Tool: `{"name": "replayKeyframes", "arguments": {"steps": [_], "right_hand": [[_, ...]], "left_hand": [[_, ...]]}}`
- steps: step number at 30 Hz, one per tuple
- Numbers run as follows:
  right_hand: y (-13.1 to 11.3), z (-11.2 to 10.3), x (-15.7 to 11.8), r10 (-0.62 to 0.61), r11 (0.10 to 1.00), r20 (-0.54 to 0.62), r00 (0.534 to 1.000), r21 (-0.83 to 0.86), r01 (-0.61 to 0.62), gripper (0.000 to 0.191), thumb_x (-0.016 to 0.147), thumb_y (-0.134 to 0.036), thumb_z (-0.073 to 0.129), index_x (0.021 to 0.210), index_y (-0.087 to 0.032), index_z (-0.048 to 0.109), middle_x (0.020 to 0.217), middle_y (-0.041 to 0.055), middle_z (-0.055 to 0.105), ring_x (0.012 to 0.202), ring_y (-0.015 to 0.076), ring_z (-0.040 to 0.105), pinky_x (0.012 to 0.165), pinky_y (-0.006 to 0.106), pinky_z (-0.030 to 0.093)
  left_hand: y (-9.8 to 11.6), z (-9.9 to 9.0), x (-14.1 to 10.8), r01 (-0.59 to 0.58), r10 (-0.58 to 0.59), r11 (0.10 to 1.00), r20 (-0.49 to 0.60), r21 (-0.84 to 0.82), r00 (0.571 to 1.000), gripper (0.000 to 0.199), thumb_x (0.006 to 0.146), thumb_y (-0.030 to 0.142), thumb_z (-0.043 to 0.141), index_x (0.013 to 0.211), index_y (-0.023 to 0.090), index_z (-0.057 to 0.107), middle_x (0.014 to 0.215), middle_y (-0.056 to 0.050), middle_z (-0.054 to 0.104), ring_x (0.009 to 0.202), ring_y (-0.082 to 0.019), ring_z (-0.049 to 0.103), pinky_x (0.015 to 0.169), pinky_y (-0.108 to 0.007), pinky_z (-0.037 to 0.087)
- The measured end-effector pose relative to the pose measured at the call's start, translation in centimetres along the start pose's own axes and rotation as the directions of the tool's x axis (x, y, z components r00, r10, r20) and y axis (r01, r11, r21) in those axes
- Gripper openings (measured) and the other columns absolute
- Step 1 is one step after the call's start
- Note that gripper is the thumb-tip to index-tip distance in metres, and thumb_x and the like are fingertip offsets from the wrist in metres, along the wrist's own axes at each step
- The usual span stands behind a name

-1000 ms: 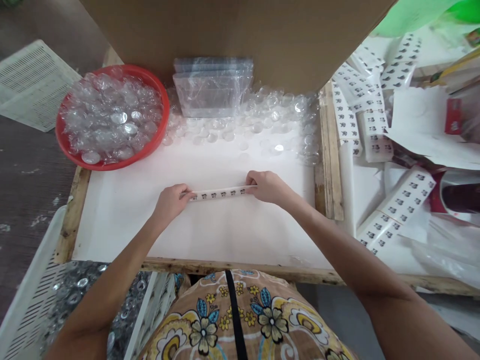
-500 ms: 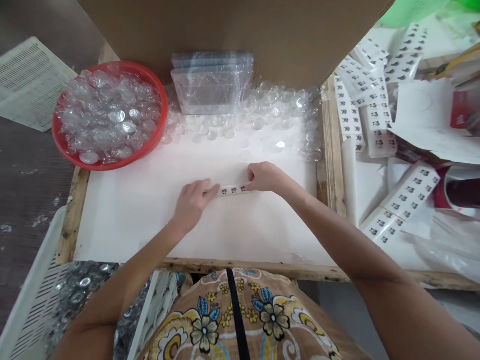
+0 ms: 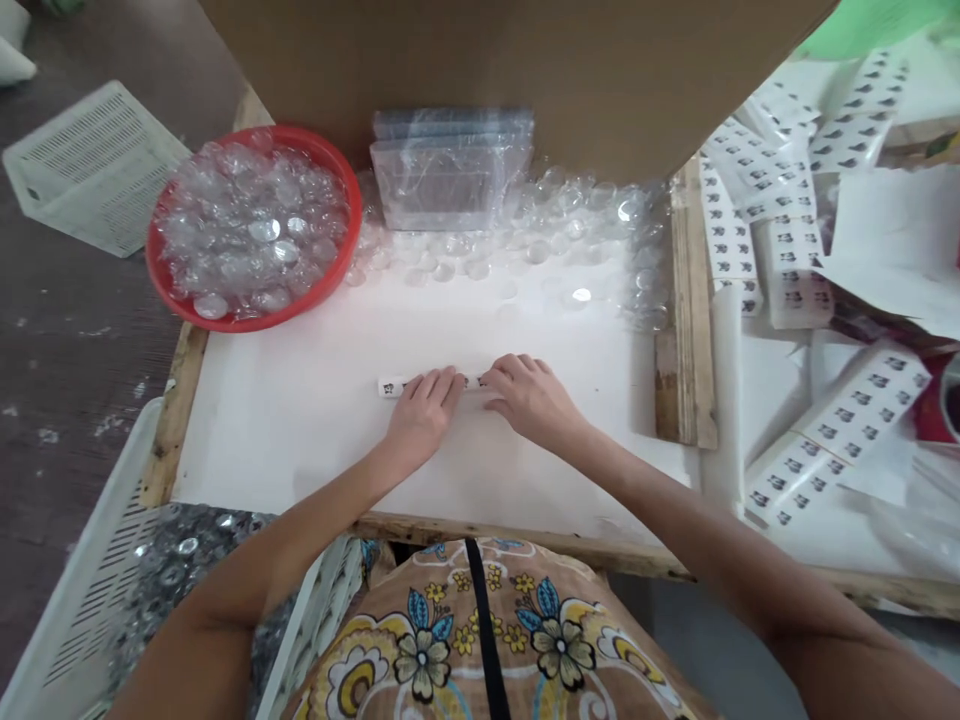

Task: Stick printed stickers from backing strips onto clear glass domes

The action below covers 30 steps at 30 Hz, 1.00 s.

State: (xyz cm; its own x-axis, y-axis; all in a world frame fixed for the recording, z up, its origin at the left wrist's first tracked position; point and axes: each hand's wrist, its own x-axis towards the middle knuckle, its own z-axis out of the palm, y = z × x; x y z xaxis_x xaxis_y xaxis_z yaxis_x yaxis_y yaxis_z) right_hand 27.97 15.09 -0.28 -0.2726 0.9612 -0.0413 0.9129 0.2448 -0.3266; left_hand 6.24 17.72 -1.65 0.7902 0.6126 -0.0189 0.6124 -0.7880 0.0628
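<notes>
A narrow white strip of stickers (image 3: 388, 388) with small dark printed figures lies flat on the white work surface (image 3: 300, 440). My left hand (image 3: 424, 410) rests on it with fingers stretched out, covering its middle. At its right part is my right hand (image 3: 532, 400), fingers lightly bent over the strip and thumb apart on the near side. The strip's right end is hidden under those fingers.
A red basin (image 3: 352, 240) heaped with clear round plastic pieces stands at the back left. Loose clear discs (image 3: 538, 252) lie behind the hands, around a wrapped clear box (image 3: 450, 185). Sticker sheets (image 3: 840, 430) lie beyond the wooden rail (image 3: 694, 330). A cardboard box (image 3: 517, 70) rises behind.
My left hand has flattened over the strip's middle, leaving its left end in sight. My right hand has gone from a pinch to loosely spread fingers. The view has shifted slightly.
</notes>
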Motion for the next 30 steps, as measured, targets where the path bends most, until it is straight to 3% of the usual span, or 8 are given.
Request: {"name": "replayKeyframes", "arguments": {"steps": [2, 4, 8, 12, 15, 22, 26, 30], "right_hand": [[0.1, 1.4, -0.3, -0.057, 0.998, -0.029, 0.998, -0.001, 0.057, 0.009, 0.093, -0.019, 0.055, 0.098, -0.018, 0.062, 0.1, 0.0103, 0.062, 0.091, 0.0233, 0.051, 0.077, 0.033, 0.036], [0.6, 2.1, 0.1, -0.116, 0.993, -0.041, 0.992, -0.036, 0.114, 0.014, 0.096, -0.017, 0.048, 0.095, -0.018, 0.062, 0.097, 0.0096, 0.062, 0.087, 0.0223, 0.05, 0.076, 0.033, 0.035], [1.4, 2.3, 1.2, -0.247, 0.955, -0.016, 0.969, -0.176, 0.24, 0.02, 0.098, -0.016, 0.042, 0.099, -0.014, 0.062, 0.098, 0.0116, 0.062, 0.084, 0.0226, 0.049, 0.075, 0.034, 0.034], [1.3, 2.3, 2.4, -0.255, 0.943, 0.013, 0.967, -0.217, 0.252, 0.022, 0.097, -0.013, 0.04, 0.098, -0.013, 0.062, 0.097, 0.0129, 0.06, 0.084, 0.0227, 0.05, 0.073, 0.034, 0.034], [1.0, 2.2, 3.3, -0.227, 0.959, 0.032, 0.973, -0.169, 0.229, 0.023, 0.099, -0.017, 0.04, 0.098, -0.014, 0.063, 0.095, 0.0121, 0.06, 0.086, 0.0219, 0.053, 0.073, 0.033, 0.035], [2.8, -0.2, 2.8, -0.129, 0.99, 0.072, 0.989, -0.054, 0.133, 0.034, 0.101, -0.039, 0.04, 0.101, -0.014, 0.062, 0.094, 0.0109, 0.065, 0.086, 0.0196, 0.061, 0.073, 0.03, 0.036], [4.3, -1.4, 1.4, -0.131, 0.991, 0.166, 0.977, 0.033, 0.127, 0.019, 0.099, -0.026, 0.044, 0.104, -0.017, 0.061, 0.096, 0.0073, 0.068, 0.081, 0.0167, 0.063, 0.067, 0.027, 0.036], [4.7, -2.0, 0.5, -0.142, 0.989, 0.163, 0.976, 0.065, 0.133, 0.017, 0.095, -0.017, 0.045, 0.102, -0.018, 0.06, 0.097, 0.0076, 0.069, 0.079, 0.0169, 0.064, 0.064, 0.027, 0.036]], "left_hand": [[-0.5, -0.4, 0.4, -0.03, 0.03, 0.999, 0.01, 0.022, 0.999, 0.044, 0.096, 0.012, 0.035, 0.137, 0.017, 0.048, 0.139, -0.012, 0.057, 0.12, -0.025, 0.055, 0.096, -0.04, 0.043], [-1.3, -0.7, 0.8, -0.08, 0.079, 0.996, 0.025, 0.031, 0.997, 0.041, 0.097, 0.011, 0.034, 0.133, 0.018, 0.051, 0.133, -0.012, 0.061, 0.109, -0.023, 0.06, 0.085, -0.037, 0.046], [-2.9, -1.1, 1.9, -0.168, 0.168, 0.985, 0.032, 0.022, 0.985, 0.038, 0.097, 0.01, 0.032, 0.126, 0.016, 0.055, 0.118, -0.013, 0.066, 0.091, -0.021, 0.063, 0.072, -0.034, 0.046], [-3.9, -1.3, 3.2, -0.125, 0.128, 0.99, 0.037, -0.064, 0.991, 0.029, 0.097, 0.014, 0.037, 0.111, 0.018, 0.062, 0.09, -0.008, 0.068, 0.084, -0.02, 0.063, 0.069, -0.032, 0.045], [-3.9, -1.8, 4.1, -0.097, 0.097, 0.994, 0.009, -0.059, 0.995, 0.02, 0.096, 0.019, 0.044, 0.096, 0.019, 0.064, 0.081, -0.006, 0.066, 0.078, -0.02, 0.063, 0.064, -0.031, 0.044], [-4.0, -3.7, 3.8, 0.01, -0.011, 0.988, -0.01, -0.155, 1.0, 0.019, 0.094, 0.022, 0.046, 0.088, 0.022, 0.064, 0.081, -0.002, 0.07, 0.075, -0.016, 0.065, 0.059, -0.027, 0.042], [-4.5, -4.8, 3.0, 0.086, -0.057, 0.946, 0.101, -0.311, 0.993, 0.021, 0.094, 0.026, 0.045, 0.085, 0.023, 0.064, 0.081, -0.002, 0.069, 0.074, -0.018, 0.065, 0.063, -0.028, 0.044], [-5.6, -5.9, 1.7, 0.152, -0.032, 0.868, 0.252, -0.472, 0.967, 0.026, 0.096, 0.035, 0.041, 0.099, 0.025, 0.065, 0.095, -0.004, 0.071, 0.085, -0.02, 0.066, 0.071, -0.03, 0.049]]}}
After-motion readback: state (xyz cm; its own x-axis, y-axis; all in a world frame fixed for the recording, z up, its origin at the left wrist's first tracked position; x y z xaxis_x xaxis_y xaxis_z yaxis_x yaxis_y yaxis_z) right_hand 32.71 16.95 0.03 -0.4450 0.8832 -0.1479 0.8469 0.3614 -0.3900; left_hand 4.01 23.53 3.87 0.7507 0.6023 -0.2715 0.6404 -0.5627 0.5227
